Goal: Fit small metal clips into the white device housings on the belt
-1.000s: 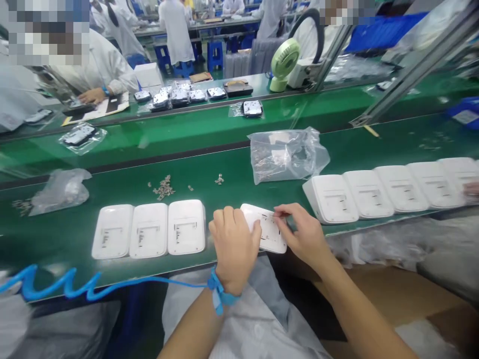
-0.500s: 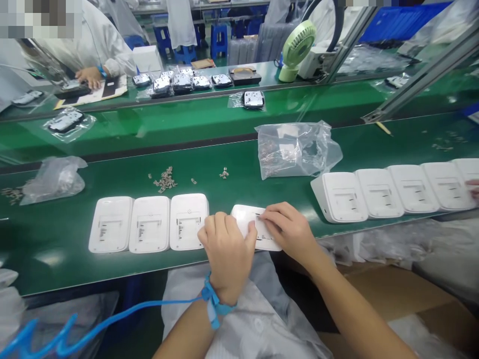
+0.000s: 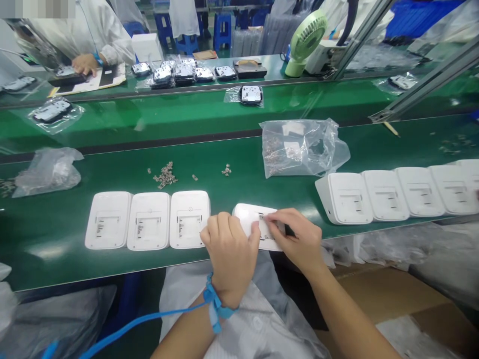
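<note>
My left hand (image 3: 232, 249) is closed around the left end of a white plastic housing (image 3: 245, 215), its thumb lying over the top face. The housing lies tilted at the table's front edge, its recessed compartment facing up. My right hand (image 3: 297, 237) reaches in from the right, thumb and forefinger pinched together at a slot in that compartment. Whatever sits between those fingertips is too small to make out. Beside my left hand stands a row of similar white housings (image 3: 189, 219). Small metal clips (image 3: 165, 174) lie in a pile behind them, with a smaller heap (image 3: 226, 170) to the right.
A clear plastic bag (image 3: 303, 148) with small parts lies behind my hands, another bag (image 3: 50, 172) at far left. More white housings (image 3: 346, 199) line the right side. Bagged pieces (image 3: 250, 94) rest on the green strip behind. Across it are a green fan (image 3: 306, 42) and a co-worker's hand (image 3: 85, 65).
My view has shifted slightly. My right hand's fingers have moved a little along the compartment, while the left keeps its hold on the housing. Bagged pieces behind have slid slightly left.
</note>
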Motion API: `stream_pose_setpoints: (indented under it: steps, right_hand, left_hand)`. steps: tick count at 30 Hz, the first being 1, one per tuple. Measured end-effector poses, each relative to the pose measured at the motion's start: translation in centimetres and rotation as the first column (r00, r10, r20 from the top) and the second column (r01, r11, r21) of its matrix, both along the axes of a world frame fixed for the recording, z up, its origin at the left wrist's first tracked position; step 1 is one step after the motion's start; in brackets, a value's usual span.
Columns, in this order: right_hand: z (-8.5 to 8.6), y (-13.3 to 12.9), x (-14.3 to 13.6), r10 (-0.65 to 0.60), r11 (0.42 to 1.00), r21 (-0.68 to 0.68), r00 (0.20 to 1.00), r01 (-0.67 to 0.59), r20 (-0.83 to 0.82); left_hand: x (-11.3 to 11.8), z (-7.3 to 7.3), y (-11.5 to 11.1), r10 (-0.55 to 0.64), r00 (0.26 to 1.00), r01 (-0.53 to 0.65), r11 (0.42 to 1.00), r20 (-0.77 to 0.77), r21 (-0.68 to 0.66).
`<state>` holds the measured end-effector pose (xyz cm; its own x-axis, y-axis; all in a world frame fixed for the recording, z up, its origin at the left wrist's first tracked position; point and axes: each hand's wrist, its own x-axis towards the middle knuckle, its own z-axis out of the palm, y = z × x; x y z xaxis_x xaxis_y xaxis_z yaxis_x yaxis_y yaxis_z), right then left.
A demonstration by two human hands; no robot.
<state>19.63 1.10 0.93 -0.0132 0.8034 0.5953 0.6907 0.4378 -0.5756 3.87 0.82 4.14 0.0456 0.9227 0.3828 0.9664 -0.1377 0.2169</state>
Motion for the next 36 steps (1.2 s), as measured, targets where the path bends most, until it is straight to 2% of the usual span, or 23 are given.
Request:
stream_pose_setpoints:
  steps: [3,8,11,14,18,22,25,28,36]
  right_hand:
    - [-0.2,-0.1,0.1,-0.011,1.000,0.006,1.000,0.011,0.028]
    - [-0.2,-0.2,0.6,0.036,0.998,0.042,0.982,-0.045,0.183]
    - [-0.2,0.0,0.7,0.059,0.998,0.021,0.988,-0.062,0.141]
    - [0.0,0.4,0.6,0.017,1.000,-0.003,0.998,-0.017,0.061]
    - [0.4,1.1,0.5,0.001,0.995,-0.098,1.000,0.000,0.008]
    - [0.9,1.5,0.7,0.030,0.985,-0.170,0.999,-0.022,0.042]
    - [1.4,1.6,1.0,0.095,0.977,-0.198,0.992,-0.078,0.081]
    - [1.5,1.7,1.2,0.125,0.969,-0.222,0.990,-0.109,0.062]
    - [1.5,2.0,0.2,0.003,0.969,-0.247,0.999,0.009,0.050]
  left_hand:
    - [0.0,-0.2,0.1,-0.007,1.000,0.007,1.000,0.015,0.006]
    - [-0.1,-0.1,0.2,-0.019,0.999,0.019,1.000,0.026,-0.013]
    - [-0.1,0.1,0.1,-0.019,0.999,0.020,0.999,0.032,-0.033]
    - [-0.1,0.2,0.0,-0.016,0.999,0.017,0.999,0.031,-0.035]
    - [0.0,0.3,0.0,-0.008,1.000,0.009,0.999,0.020,-0.044]
    - [0.0,0.2,0.0,-0.009,1.000,0.010,0.999,0.028,-0.042]
    - [0.0,0.1,0.1,-0.005,0.999,0.007,0.999,0.032,-0.038]
    - [0.0,0.1,0.1,0.005,1.000,-0.004,1.000,0.027,-0.029]
    - [-0.1,0.1,0.2,-0.007,1.000,0.007,1.000,0.002,0.000]
